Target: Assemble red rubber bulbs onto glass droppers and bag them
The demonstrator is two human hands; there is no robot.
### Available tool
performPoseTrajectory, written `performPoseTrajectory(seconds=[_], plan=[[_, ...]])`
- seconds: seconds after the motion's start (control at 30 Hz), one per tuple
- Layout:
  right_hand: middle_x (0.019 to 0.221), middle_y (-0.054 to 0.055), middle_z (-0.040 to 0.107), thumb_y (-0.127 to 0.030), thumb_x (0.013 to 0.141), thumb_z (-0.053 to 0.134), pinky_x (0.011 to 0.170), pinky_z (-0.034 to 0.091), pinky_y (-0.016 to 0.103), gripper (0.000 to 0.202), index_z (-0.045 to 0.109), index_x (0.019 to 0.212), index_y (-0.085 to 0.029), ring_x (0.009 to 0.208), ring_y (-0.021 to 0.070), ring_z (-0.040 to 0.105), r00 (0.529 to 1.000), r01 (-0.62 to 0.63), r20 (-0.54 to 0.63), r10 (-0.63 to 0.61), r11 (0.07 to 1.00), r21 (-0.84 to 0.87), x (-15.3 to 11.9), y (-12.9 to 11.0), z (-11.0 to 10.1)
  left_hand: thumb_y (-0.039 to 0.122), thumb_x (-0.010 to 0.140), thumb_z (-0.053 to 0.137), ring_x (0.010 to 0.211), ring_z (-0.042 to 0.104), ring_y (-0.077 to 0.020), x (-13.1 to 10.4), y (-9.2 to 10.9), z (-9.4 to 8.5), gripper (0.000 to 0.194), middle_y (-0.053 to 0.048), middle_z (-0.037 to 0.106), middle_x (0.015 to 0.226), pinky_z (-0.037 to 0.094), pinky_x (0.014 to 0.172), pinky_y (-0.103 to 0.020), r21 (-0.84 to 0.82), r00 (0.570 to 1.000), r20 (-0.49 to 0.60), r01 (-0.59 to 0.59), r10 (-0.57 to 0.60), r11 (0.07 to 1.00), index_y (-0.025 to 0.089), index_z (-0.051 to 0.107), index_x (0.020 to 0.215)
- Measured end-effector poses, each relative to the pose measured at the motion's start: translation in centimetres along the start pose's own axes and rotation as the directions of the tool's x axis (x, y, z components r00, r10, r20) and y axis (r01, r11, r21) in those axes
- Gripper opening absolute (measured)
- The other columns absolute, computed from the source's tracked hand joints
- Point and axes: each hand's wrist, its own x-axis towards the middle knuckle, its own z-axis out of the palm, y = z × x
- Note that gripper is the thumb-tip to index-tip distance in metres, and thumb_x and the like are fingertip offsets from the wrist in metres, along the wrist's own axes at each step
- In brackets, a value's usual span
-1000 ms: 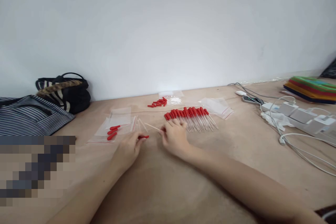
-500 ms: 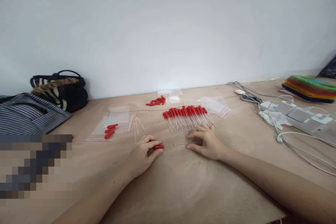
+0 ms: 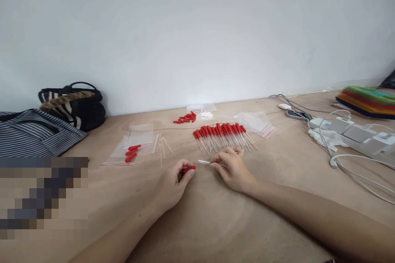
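Observation:
Pinched in my left hand [image 3: 175, 181] is a red rubber dropper bulb [image 3: 189, 169], its end pointing right. My right hand [image 3: 233, 170] grips a clear glass dropper tube [image 3: 203, 162], whose end sticks out to the left toward the bulb; a small gap separates the two. Just beyond my right hand lies a row of droppers [image 3: 220, 133] with red bulbs on clear tubes. Several loose clear tubes [image 3: 163, 148] rest beyond my left hand. To the left, 3 red bulbs [image 3: 131, 154] lie on clear zip bags [image 3: 138, 135].
A pile of small red bulbs [image 3: 187, 118] and a bag of clear tubes [image 3: 203, 113] lie near the wall. Another zip bag [image 3: 259, 123] is behind the row. A power strip [image 3: 354, 133] with cables stands right, coloured sheets [image 3: 367, 102] behind it. Bags [image 3: 74, 107] sit left.
My right hand has closed on the clear tube and lifted it slightly, moving left. My left hand has raised the red bulb a little, and the two ends are closer together.

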Motion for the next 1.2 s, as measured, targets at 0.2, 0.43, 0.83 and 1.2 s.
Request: performPoseTrajectory(seconds=[0.2,0.43,0.83,1.2], plan=[[0.075,0.0,0.066,-0.024,0.085,0.048,0.077,0.02,0.036,0.018,0.064,0.091,-0.025,0.076,0.014,0.05,0.988,0.15,-0.015,-0.152,0.986,-0.074,-0.5,-0.8,-0.1,0.03,0.08,0.047,0.069,0.058,-0.0147,0.0,0.5,0.3,0.013,0.001,0.062,0.073,0.044,0.063,-0.025,-0.117,1.0,0.005,0.009,-0.009,0.993,0.019,0.054,0.083],[0.066,-0.001,0.062,-0.024,0.084,0.047,0.075,0.02,0.036,0.02,0.066,0.09,-0.025,0.071,0.0131,0.046,0.968,0.247,-0.034,-0.249,0.968,-0.051,-0.8,-0.8,0.2,0.03,0.076,0.053,0.065,0.058,-0.0144,0.1,0.0,0.5,0.014,0.0,0.063,0.069,0.045,0.059,-0.025,-0.196,0.998,-0.05,0.014,-0.024,0.981,0.017,0.058,0.079],[0.055,-0.001,0.05,-0.014,0.08,0.044,0.07,0.022,0.035,0.021,0.064,0.088,-0.016,0.065,0.0131,0.039,0.856,0.486,-0.109,-0.505,0.859,-0.16,-1.0,-0.8,-0.3,0.028,0.064,0.064,0.063,0.061,-0.0146,0.0,0.1,1.0,0.014,-0.002,0.067,0.065,0.05,0.06,-0.025,-0.438,0.994,-0.055,0.06,-0.093,0.897,0.016,0.061,0.07],[0.061,0.0,0.053,-0.009,0.075,0.043,0.072,0.022,0.036,0.027,0.064,0.087,-0.02,0.069,0.015,0.041,0.87,0.488,0.026,-0.492,0.853,-0.184,-0.5,-0.6,-0.9,0.027,0.068,0.062,0.058,0.058,-0.014,-0.4,-0.5,1.4,0.014,-0.002,0.067,0.065,0.047,0.054,-0.024,-0.345,0.999,0.01,0.049,-0.049,0.937,0.017,0.065,0.076]])
